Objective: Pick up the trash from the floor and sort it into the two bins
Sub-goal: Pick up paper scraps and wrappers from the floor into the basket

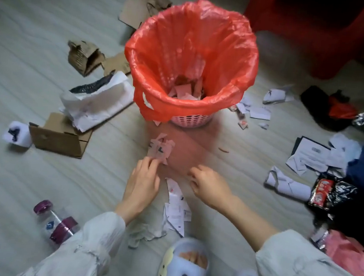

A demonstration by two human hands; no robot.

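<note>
A pink perforated bin (191,120) lined with a red plastic bag (246,55) stands on the floor ahead of me, with paper scraps at its bottom. My left hand (142,183) pinches a small bunch of torn paper scraps (161,149) just in front of the bin. To its right, my right hand (208,185) hovers low over the floor, fingers curled and apart, holding nothing that I can see. More torn white paper (176,208) lies on the floor between my hands and my slippers.
Cardboard pieces (61,136) and crumpled white paper (100,103) lie to the left, a clear bottle with a purple cap (55,221) at lower left. To the right are paper scraps (259,112), foil snack wrappers (326,194), dark bags and a red stool (320,28).
</note>
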